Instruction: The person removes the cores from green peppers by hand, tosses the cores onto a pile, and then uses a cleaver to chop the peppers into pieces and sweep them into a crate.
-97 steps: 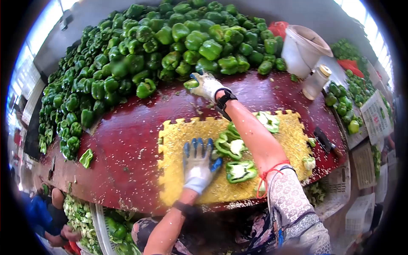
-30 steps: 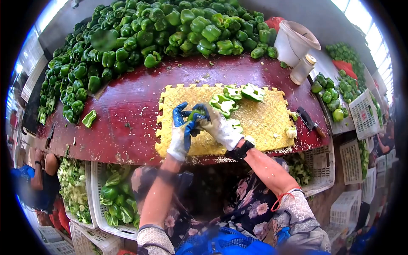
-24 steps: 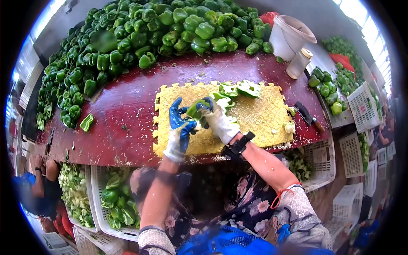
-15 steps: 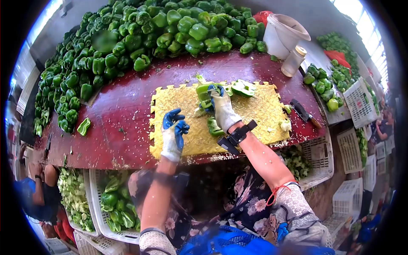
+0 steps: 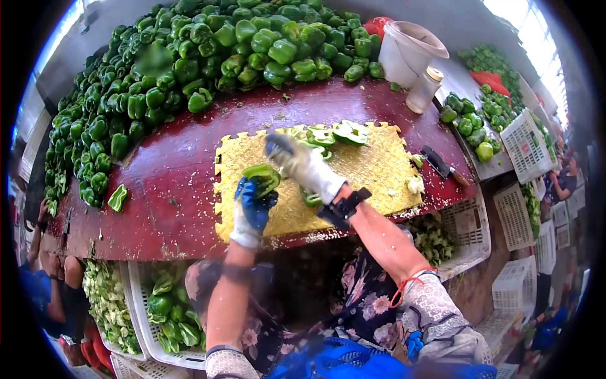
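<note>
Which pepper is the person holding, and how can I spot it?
Find the yellow foam mat on the dark red table. Near its left edge, the left hand, in a blue-palmed glove, grips a green pepper piece. The other cut pieces lie on the mat; only this one is in a hand.

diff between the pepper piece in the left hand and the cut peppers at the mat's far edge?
The pepper piece is gripped in the left hand, above the yellow mat; the cut peppers lie loose on it. The pepper piece is single; the cut peppers form a small cluster. The pepper piece shows mostly green skin; the cut peppers lie open, pale insides up. Both are green bell pepper.
</note>
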`<state>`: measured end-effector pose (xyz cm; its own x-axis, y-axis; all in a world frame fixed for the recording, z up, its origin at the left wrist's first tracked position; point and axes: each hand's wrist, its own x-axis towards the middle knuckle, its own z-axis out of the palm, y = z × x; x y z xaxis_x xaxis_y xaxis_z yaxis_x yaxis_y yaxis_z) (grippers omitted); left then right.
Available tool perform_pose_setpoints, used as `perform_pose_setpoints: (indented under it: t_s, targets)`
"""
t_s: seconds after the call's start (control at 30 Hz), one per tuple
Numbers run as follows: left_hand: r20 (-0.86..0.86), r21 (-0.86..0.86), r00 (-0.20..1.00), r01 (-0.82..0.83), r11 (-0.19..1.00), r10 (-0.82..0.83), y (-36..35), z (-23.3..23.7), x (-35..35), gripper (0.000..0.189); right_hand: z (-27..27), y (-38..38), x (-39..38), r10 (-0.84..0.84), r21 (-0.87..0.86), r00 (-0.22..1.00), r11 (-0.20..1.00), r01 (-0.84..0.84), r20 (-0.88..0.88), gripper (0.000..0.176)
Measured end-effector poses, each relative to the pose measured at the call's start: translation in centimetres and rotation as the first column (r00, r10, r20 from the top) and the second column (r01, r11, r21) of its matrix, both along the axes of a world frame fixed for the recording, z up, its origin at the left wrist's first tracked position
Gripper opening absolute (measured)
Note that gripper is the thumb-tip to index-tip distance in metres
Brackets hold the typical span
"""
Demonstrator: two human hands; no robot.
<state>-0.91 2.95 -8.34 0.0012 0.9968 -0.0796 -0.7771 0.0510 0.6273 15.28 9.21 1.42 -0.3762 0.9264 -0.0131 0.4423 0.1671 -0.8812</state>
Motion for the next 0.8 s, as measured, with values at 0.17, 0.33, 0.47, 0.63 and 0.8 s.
perform_pose_setpoints:
  t_s: [0.17,0.33,0.47,0.63,0.8]
  targets:
    - [0.297,-0.001,0.955,-0.013,1.0,0.012,0.1,0.3,-3.4,0.043,0.5,2.3,5.8,-0.355,0.09,0.827,0.931,0.353,0.436,0.052]
    - [0.557,0.464,0.811,-0.128,0.876,-0.177,-2.7,6.0,-10.8,0.05,-0.9,2.1,7.7,-0.208,0.02,0.74,0.967,0.255,0.639,0.061]
    - [0.37,0.32,0.867,-0.456,0.831,0.333,-4.5,-1.2,-14.2,0.048,-4.5,3.2,6.9,-0.233,0.129,0.788,0.973,0.194,0.57,0.065]
    - [0.214,0.393,0.971,0.014,0.919,-0.106,-3.2,5.3,-3.8,0.051,-10.8,6.5,5.8,-0.107,-0.023,0.948,0.993,0.119,0.299,0.073]
    - [0.089,-0.279,0.994,0.089,0.956,-0.067,0.2,-0.4,1.6,0.025,-9.4,3.6,4.6,-0.156,-0.391,0.962,0.919,0.059,-0.222,0.043]
